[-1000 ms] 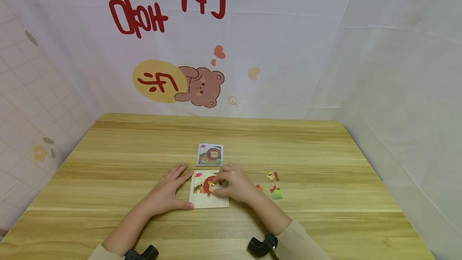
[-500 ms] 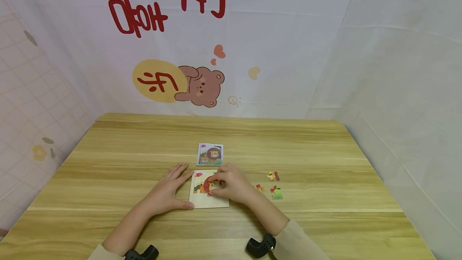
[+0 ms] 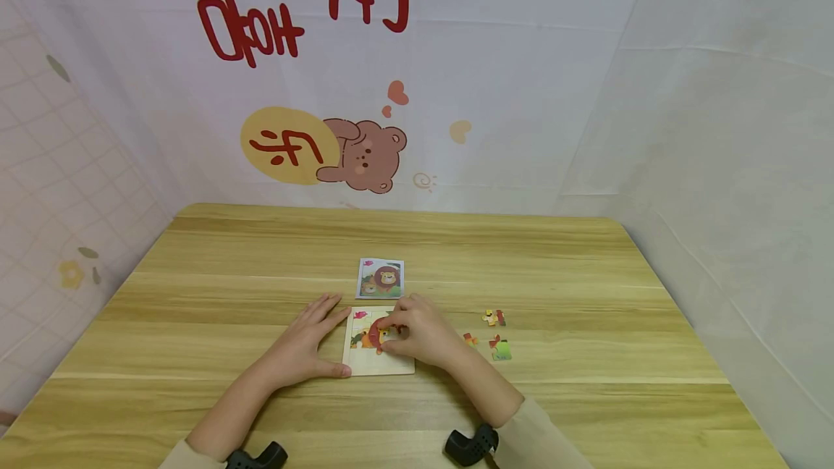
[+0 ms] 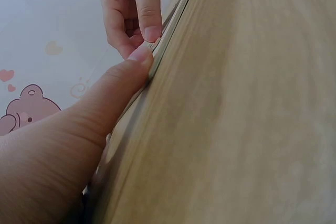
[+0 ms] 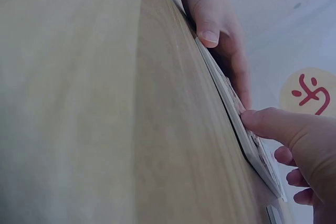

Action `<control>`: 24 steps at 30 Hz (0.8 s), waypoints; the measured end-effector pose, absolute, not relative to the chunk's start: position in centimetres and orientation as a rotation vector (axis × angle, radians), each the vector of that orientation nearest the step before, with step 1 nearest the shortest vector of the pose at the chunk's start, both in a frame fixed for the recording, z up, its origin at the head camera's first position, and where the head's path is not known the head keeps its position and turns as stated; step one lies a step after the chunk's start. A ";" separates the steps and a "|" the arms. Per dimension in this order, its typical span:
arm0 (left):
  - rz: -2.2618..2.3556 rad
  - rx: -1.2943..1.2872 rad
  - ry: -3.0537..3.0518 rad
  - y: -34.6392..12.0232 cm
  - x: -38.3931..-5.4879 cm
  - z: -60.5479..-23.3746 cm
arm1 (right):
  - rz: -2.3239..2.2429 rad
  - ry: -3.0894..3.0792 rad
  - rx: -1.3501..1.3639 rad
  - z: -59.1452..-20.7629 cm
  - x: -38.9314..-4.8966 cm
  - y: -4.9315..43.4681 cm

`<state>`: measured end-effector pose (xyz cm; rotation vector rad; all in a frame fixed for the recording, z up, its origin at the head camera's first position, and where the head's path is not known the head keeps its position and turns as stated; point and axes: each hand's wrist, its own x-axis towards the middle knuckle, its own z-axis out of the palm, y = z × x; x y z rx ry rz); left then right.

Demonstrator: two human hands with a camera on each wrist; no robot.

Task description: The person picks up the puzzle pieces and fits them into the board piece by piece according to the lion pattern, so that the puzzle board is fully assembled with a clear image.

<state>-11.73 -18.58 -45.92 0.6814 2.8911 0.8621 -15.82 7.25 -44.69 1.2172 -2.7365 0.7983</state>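
- The left hand point(image 3: 305, 347) is ungripped, its fingers spread: it frames the near-square, pale wooden puzzle board point(image 3: 381, 365) along the left edge, thumb at the lower corner, probably to stop it sliding.
- The right hand point(image 3: 423, 333) leans over the board, thumb and forefinger curled around what looks like a yellow-and-brown lion-face puzzle piece point(image 3: 384, 333), a pinch that suits so flat a thing; its fingers hide part of the picture.
- The small white-bordered lion picture card point(image 3: 381, 279) lies just beyond the board, presumably for easy comparison.
- Several loose, brightly coloured puzzle pieces point(image 3: 501, 351) sit right of the board on the wood-grain tabletop point(image 3: 534, 266), seemingly kept within right-hand reach.
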 end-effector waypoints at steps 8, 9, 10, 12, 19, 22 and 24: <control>0.869 0.690 2.888 -18.7 -11.8 -45.9 | 0.742 -2.742 1.215 -44.7 -15.8 6.9; 0.867 0.690 2.890 -18.7 -11.8 -45.9 | 0.742 -2.749 1.210 -44.8 -15.8 6.9; 0.866 0.691 2.891 -18.7 -11.8 -45.9 | 0.744 -2.755 1.206 -44.8 -15.8 6.8; 0.865 0.690 2.892 -18.7 -11.8 -45.9 | 0.751 -2.764 1.199 -44.8 -15.8 6.8; 0.867 0.693 2.890 -18.7 -11.7 -45.9 | 0.855 -2.750 1.193 -44.8 -15.8 7.1; 0.867 0.691 2.887 -18.6 -11.7 -45.9 | 0.960 -2.712 1.184 -44.6 -15.7 7.6; 0.867 0.687 2.885 -18.6 -11.7 -45.9 | 1.024 -2.708 1.156 -44.3 -15.6 8.2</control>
